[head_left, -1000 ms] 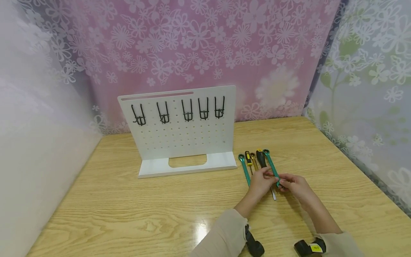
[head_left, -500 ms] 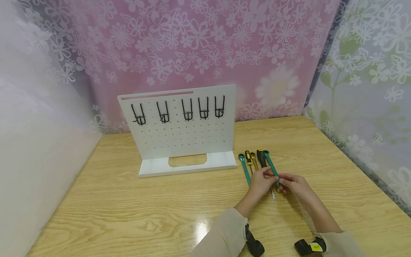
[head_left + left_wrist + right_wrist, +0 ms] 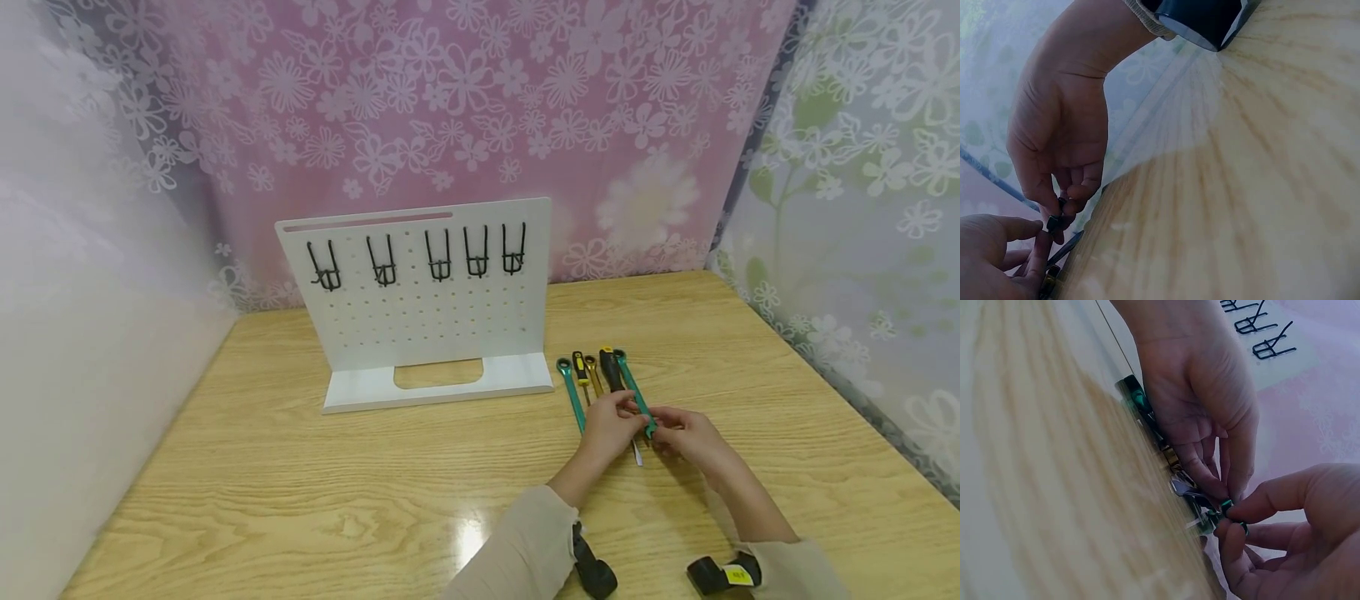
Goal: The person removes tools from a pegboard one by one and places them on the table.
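Both hands are at the lower end of a green ratcheting wrench, the rightmost tool in a row on the table. My left hand pinches that end with its fingertips, lying across the shaft of a black-and-yellow flathead screwdriver. From the other side my right hand pinches the same open end, its thumb and fingers curled. Left of them lie a gold wrench, a smaller black-and-yellow screwdriver and another green wrench. My left hand hides the lower parts of the middle tools.
A white pegboard stand with several black double hooks stands upright left of the tools. The wood-grain table meets a pale wall on the left and flowered sheets behind and at the right.
The wrench's ring end has shifted slightly left toward the large screwdriver's handle. Both hands keep nearly the same place, with small finger movements in the right.
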